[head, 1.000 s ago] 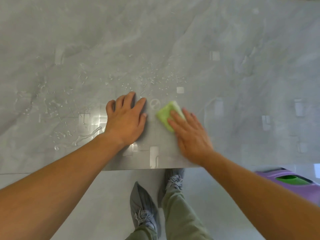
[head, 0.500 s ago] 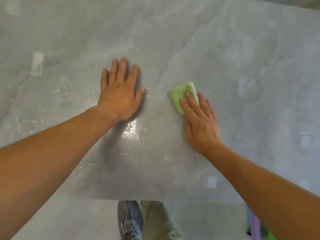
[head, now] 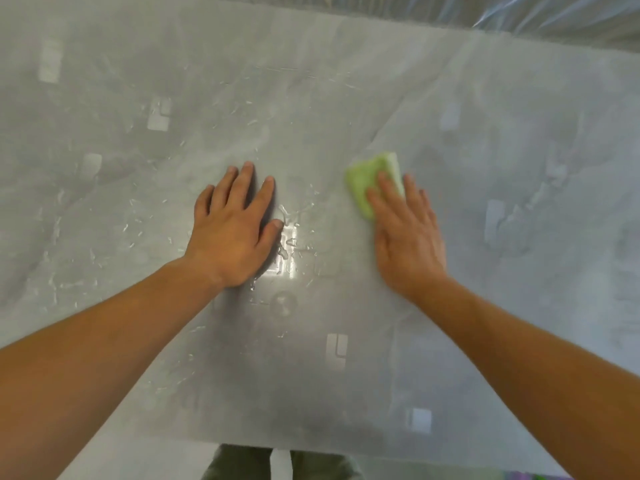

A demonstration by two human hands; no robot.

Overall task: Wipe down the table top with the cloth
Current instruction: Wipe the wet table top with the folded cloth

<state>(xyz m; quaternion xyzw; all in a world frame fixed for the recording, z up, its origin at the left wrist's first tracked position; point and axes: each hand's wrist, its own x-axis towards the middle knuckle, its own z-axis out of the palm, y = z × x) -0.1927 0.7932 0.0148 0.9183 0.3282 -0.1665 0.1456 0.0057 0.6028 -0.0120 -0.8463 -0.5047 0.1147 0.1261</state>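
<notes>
A glossy grey marble table top (head: 485,306) fills the head view. A folded light green cloth (head: 367,178) lies on it right of centre. My right hand (head: 405,233) lies flat with its fingers pressed on the near half of the cloth; the far end of the cloth sticks out beyond the fingertips. My left hand (head: 235,226) rests palm down on the bare table to the left, fingers apart, holding nothing. Water droplets (head: 287,240) sit between the hands and scatter to the left.
The table's near edge (head: 311,448) runs across the bottom, with my trousers (head: 242,462) below it. The far edge (head: 415,22) lies at the top, with clear plastic sheeting (head: 519,15) beyond. A purple object (head: 533,475) peeks in at the bottom right.
Both hands have slid away from the near edge toward the middle of the table. The right hand carried the cloth forward and to the right. More of the far edge shows now.
</notes>
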